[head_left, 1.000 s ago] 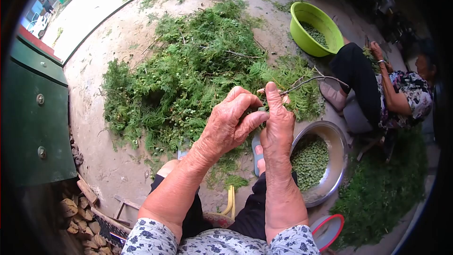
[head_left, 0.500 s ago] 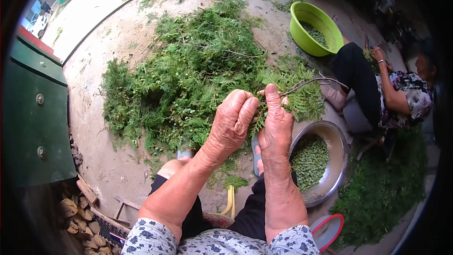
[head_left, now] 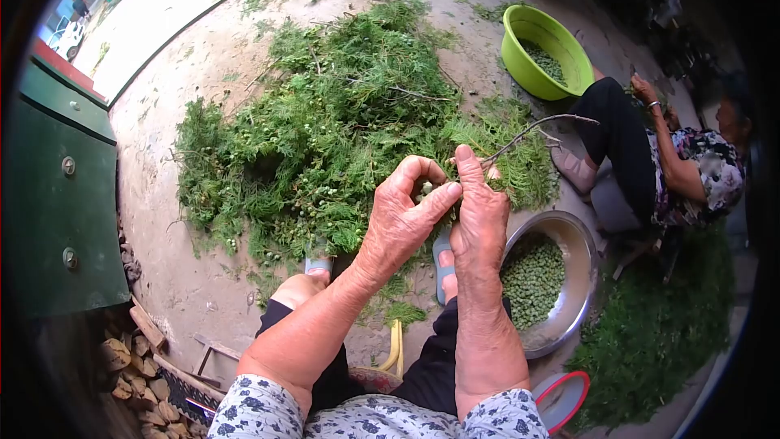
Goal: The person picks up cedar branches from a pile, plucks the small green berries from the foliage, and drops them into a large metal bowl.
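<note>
My right hand (head_left: pixel 481 215) is closed around a thin evergreen twig (head_left: pixel 520 138), thumb up. The twig's bare brown end sticks out to the right. Beside it, my left hand (head_left: pixel 406 211) is curled, its thumb tip close against the right hand. Small pale green cones (head_left: pixel 425 188) show inside the curled left fingers; how many is hidden. Beyond both hands lies a large heap of green cypress-like branches (head_left: pixel 325 122). To the right of my right forearm stands a steel bowl (head_left: pixel 578 289) holding many green cones (head_left: pixel 532 280).
A lime-green basin (head_left: pixel 520 61) with green cones stands at the back right. Near it sits another person (head_left: pixel 674 154), hands raised. Stripped greenery (head_left: pixel 658 333) lies at the lower right, by a red-rimmed container (head_left: pixel 581 390). Chopped wood (head_left: pixel 134 374) and a green metal door (head_left: pixel 65 195) are at left.
My left fingers have loosened and turned, bringing green cones into sight and the thumb toward the right hand. The twig's free end has swung up.
</note>
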`<control>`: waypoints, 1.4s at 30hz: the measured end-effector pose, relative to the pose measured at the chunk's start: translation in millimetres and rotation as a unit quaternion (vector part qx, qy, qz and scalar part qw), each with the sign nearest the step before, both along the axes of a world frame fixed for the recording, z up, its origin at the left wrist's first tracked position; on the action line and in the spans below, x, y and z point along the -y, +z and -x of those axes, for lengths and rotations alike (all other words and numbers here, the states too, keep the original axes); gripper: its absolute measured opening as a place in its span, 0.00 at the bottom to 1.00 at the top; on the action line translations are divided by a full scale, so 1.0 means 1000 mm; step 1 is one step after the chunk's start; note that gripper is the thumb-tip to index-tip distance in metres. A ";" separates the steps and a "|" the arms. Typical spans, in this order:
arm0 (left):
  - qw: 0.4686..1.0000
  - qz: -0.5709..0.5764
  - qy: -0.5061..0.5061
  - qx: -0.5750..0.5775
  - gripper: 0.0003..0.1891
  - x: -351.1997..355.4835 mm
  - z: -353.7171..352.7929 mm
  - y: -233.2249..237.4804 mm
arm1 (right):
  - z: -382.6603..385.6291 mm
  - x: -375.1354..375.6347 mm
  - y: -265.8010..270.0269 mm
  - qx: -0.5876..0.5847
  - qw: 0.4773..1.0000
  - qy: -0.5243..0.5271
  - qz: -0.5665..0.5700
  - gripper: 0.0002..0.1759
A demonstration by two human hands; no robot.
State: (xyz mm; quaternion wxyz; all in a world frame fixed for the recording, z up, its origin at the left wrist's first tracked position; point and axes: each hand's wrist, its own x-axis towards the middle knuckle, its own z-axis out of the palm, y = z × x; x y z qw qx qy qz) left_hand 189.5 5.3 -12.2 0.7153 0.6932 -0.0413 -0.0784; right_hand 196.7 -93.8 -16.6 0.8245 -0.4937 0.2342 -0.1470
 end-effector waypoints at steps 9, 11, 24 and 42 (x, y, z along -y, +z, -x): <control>0.936 0.328 0.018 -0.130 0.05 0.009 -0.002 -0.009 | 0.002 -0.003 0.013 -0.055 0.998 -0.010 0.017 0.13; 0.923 0.352 0.022 -0.155 0.05 0.010 -0.003 -0.011 | 0.000 -0.003 0.007 -0.045 0.999 -0.014 0.003 0.13; 0.887 0.377 0.058 -0.260 0.09 0.004 -0.001 -0.002 | -0.002 0.007 0.015 -0.049 0.994 -0.031 -0.091 0.12; 0.887 0.394 -0.043 -0.236 0.08 0.006 0.000 -0.008 | 0.000 0.016 0.026 -0.050 0.992 -0.050 -0.100 0.15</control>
